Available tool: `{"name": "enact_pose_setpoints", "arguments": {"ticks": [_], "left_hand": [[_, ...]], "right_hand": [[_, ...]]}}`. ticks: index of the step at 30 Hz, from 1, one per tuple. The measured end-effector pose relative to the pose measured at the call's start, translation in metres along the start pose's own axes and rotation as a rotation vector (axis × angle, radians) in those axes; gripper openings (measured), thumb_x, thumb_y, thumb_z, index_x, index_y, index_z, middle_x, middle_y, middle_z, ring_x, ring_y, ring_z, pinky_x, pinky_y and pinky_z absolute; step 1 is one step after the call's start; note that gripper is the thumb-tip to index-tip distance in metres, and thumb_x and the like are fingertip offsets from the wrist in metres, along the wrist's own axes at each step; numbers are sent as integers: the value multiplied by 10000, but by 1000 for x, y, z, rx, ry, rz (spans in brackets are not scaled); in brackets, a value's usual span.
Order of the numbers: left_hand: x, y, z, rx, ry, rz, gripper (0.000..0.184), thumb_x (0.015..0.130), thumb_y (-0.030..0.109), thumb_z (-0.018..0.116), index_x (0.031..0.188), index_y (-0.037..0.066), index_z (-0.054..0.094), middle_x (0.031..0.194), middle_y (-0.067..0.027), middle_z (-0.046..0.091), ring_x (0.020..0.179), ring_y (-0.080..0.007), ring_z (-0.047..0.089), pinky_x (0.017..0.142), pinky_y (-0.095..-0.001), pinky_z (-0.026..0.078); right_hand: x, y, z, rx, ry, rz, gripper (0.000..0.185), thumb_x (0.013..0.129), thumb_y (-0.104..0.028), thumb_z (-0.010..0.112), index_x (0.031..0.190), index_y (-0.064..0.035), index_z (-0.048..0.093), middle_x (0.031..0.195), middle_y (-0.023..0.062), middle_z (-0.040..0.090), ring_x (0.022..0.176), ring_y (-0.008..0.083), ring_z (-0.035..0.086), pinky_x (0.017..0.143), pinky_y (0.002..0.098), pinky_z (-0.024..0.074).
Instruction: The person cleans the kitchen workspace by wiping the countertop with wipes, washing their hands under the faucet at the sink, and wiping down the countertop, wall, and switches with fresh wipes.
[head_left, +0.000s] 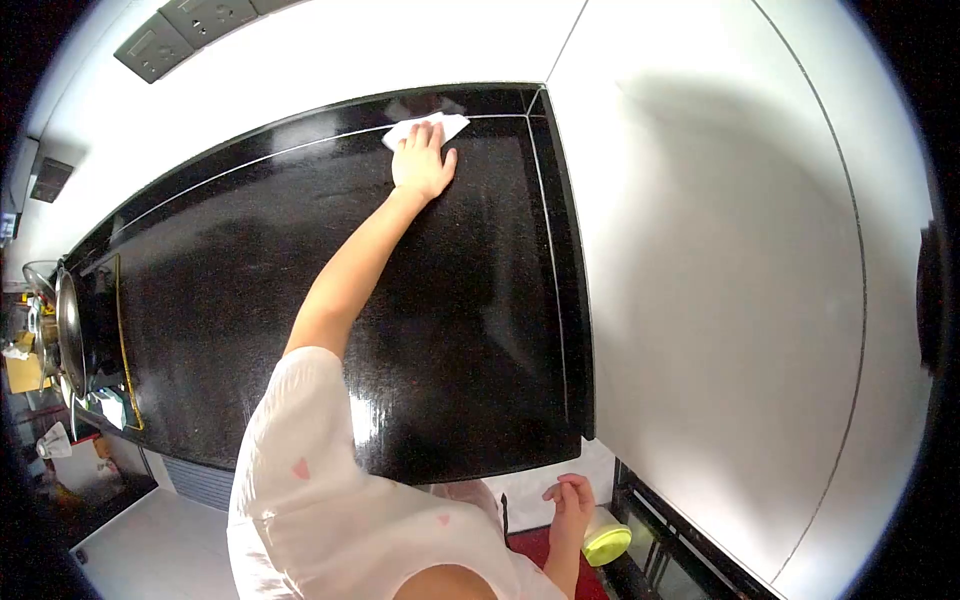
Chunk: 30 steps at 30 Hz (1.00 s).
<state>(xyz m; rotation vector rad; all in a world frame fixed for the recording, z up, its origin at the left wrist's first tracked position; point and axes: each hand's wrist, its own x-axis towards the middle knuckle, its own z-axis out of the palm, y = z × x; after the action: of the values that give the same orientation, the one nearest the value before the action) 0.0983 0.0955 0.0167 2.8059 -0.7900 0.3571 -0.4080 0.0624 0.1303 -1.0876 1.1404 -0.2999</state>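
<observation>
My left hand lies palm down with spread fingers on a white cloth, pressing it at the back edge of a glossy black countertop. The cloth is partly under the fingers and sticks out on both sides. Low at the right, beyond the counter's front edge, my right hand hangs with loosely bent fingers and nothing visible in it. Beside it is a white container with a yellow-green rim.
Grey sockets are on the back wall. At the far left stand a metal pan and assorted kitchen items. A yellow strip crosses the counter's left part. A white wall borders the right side, with a dark rack below.
</observation>
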Motion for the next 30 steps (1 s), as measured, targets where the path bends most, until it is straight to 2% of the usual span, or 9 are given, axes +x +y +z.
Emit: {"name": "enact_pose_setpoints", "arguments": {"ticks": [6,9,10,11,13,16,22,25,30], "left_hand": [[6,11,24,-222,100,360,357,825,150,395,1167,58,443,1179,-154,455,1093,-292,429,935,-390,321],[-78,37,-28,-317,-340,457,347,795,147,414,1115,18,446,1132,-224,447,966,-351,486,848,-422,387],[-109,57,-72,-264,-804,384,354,763,148,455,1093,21,454,1164,-217,424,1007,-353,460,870,-429,372],[-174,49,-77,-432,-437,594,390,734,159,500,1095,23,449,1199,-200,402,1083,-336,408,919,-426,330],[-281,41,-122,-573,-809,626,560,724,244,543,1212,31,370,1300,-175,306,1210,-308,282,1001,-414,216],[-379,26,-144,-611,-786,773,609,724,338,562,1231,63,366,1321,-163,280,1230,-292,252,1004,-410,209],[-174,40,-98,-322,-635,305,411,755,280,528,1143,157,469,1278,-208,312,1145,-371,347,906,-449,323],[-40,34,-10,-62,-319,361,510,868,453,201,1306,203,275,1357,-193,175,1264,-333,154,1023,-398,153],[60,77,31,-235,-485,254,615,834,411,251,1331,66,145,1400,-80,104,1293,-203,84,1047,-332,83]], "right_hand": [[-10,4,-6,10,38,-3,70,796,-41,463,829,0,509,589,18,417,562,125,450,566,251,397],[-14,1,-4,45,45,-10,76,796,-42,455,829,1,508,582,13,402,564,127,440,572,254,393],[-16,1,-4,49,40,-19,77,796,-43,453,829,1,507,580,12,396,564,128,437,575,255,393],[-19,1,-3,54,33,-26,79,796,-44,451,829,2,506,577,10,390,564,130,434,577,257,392],[-23,-1,3,70,29,-14,78,794,-40,450,828,3,505,581,12,386,565,132,431,579,259,391],[-22,-3,9,31,12,-11,78,793,-36,447,827,6,503,590,16,387,570,133,429,580,262,392],[-22,-4,8,-8,12,-19,77,791,-32,445,826,3,504,599,21,395,578,132,430,581,260,394],[-23,4,1,13,45,-24,76,789,-35,450,828,-1,506,600,21,401,579,131,433,581,257,396],[-29,12,-12,58,122,0,72,789,-41,458,830,-3,503,606,23,416,583,132,440,581,255,397]]}}
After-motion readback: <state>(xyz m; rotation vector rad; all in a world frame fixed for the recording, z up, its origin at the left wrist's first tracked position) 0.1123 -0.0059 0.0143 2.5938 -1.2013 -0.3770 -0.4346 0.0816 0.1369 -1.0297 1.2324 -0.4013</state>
